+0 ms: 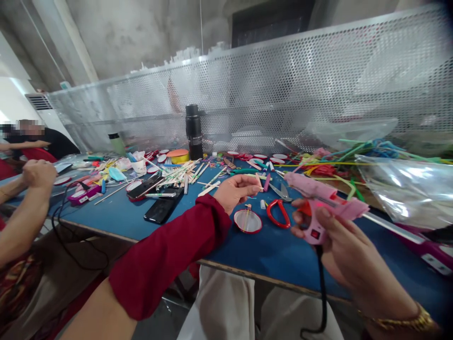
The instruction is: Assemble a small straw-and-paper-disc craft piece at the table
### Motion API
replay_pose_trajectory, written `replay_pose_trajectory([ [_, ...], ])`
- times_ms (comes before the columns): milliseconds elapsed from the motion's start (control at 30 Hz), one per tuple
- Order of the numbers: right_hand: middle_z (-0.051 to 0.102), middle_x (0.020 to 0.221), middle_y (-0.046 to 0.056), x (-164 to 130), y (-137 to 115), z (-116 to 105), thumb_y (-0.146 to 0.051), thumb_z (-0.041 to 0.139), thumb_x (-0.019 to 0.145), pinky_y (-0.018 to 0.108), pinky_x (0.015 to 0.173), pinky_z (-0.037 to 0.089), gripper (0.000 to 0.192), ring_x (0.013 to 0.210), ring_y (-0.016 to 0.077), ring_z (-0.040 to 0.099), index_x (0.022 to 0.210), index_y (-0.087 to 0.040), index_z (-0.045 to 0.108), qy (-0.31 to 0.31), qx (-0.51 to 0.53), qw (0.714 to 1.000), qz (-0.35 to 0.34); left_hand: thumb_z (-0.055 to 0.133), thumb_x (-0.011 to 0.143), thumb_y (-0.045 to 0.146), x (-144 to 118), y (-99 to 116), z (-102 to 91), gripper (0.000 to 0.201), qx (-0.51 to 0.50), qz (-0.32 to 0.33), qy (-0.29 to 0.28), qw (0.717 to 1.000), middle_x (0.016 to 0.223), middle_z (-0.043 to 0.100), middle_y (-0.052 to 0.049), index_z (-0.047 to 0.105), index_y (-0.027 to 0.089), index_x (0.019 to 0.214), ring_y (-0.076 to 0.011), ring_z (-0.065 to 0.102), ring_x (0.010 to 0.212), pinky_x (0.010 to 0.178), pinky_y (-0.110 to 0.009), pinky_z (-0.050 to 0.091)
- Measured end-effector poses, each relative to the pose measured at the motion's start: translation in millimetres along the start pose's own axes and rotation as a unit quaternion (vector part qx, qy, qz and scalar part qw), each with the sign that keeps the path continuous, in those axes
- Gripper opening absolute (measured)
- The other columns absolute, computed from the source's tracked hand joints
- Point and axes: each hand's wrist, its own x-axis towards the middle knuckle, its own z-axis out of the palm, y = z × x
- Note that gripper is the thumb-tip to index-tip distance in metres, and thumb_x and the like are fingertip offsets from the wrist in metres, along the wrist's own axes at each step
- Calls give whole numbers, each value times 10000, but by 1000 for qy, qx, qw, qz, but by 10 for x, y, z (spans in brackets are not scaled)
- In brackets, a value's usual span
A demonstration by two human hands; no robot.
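My right hand [322,222] is wrapped round a pink hot glue gun [311,186], its nozzle pointing left and its black cord hanging down. My left hand [235,191] pinches a small pale wooden stick [259,181] close to the nozzle, with a gap between them. Below the left hand a small round white piece with a red rim [248,221] lies on the blue table [212,241]. Beside it are red-handled scissors [278,214], blades pointing away from me, and a small white cap-like piece [263,204].
Two dark phones [163,205] and a heap of wooden sticks [184,174] lie to the left. A black bottle [193,132] stands behind them. Coloured pipe cleaners [375,153] and a clear plastic bag [396,189] occupy the right. Another person's hands [38,174] are at far left.
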Motion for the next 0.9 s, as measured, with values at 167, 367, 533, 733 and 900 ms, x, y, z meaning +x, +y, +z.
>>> replay_pose_trajectory([
  [167,708,824,45,-23,215,-180,-625,808,730,301,625,578,427,719,202,655,899,-234,780,-7,-80,996,-25,944,615,267,42,4,-32,416,12,9,12,1000,826,722,-10,693,150,925,-70,584,647,541,-224,273],
  [367,728,804,56,-49,197,-216,-652,681,834,364,722,592,421,768,262,688,835,-240,768,-15,-168,982,-81,927,641,216,50,10,-56,387,18,10,29,999,902,748,-24,699,168,951,-76,594,677,565,-221,292],
  [533,715,767,50,-88,161,-159,-646,710,813,345,666,569,411,744,245,666,808,-238,759,-16,-143,987,-75,934,634,224,31,8,-49,386,9,6,28,1000,888,739,-14,706,173,942,-78,601,689,572,-212,320],
  [733,718,776,61,-111,122,-118,-703,703,784,343,677,553,490,720,233,653,791,-215,756,-33,-159,983,-91,945,618,261,44,-15,-59,416,2,9,35,999,823,708,9,704,168,944,-60,580,655,560,-203,322],
  [900,723,776,62,-106,111,-112,-717,658,807,344,678,544,498,736,245,656,782,-228,754,-54,-192,974,-107,944,619,278,41,6,-53,417,12,2,33,999,848,720,-2,706,169,943,-62,578,658,566,-207,317],
])
